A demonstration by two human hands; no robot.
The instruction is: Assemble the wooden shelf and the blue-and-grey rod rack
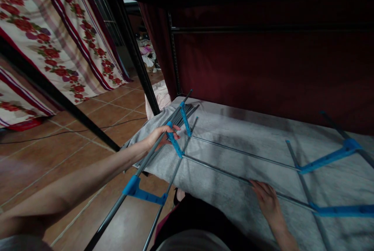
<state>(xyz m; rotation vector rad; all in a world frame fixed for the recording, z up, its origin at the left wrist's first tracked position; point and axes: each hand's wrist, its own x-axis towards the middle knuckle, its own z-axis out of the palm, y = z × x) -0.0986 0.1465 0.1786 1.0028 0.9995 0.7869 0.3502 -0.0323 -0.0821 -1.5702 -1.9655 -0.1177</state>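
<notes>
A frame of thin grey metal tubes and blue plastic brackets stands over the bed. My left hand is at the left side, its fingers curled round a blue bracket where it meets the outer tube. My right hand closes over the near crossbar, its thumb side hidden. Parallel to that runs a far crossbar. Another blue bracket joins the left tubes nearer to me. At the right end, a far blue bracket and a near blue bracket stick outward.
Several loose grey tubes lie bundled on the grey bed sheet, behind the left hand. Black bed posts rise at the left, with a dark upper bunk overhead. A maroon curtain hangs behind; a floral curtain hangs beyond the tiled floor.
</notes>
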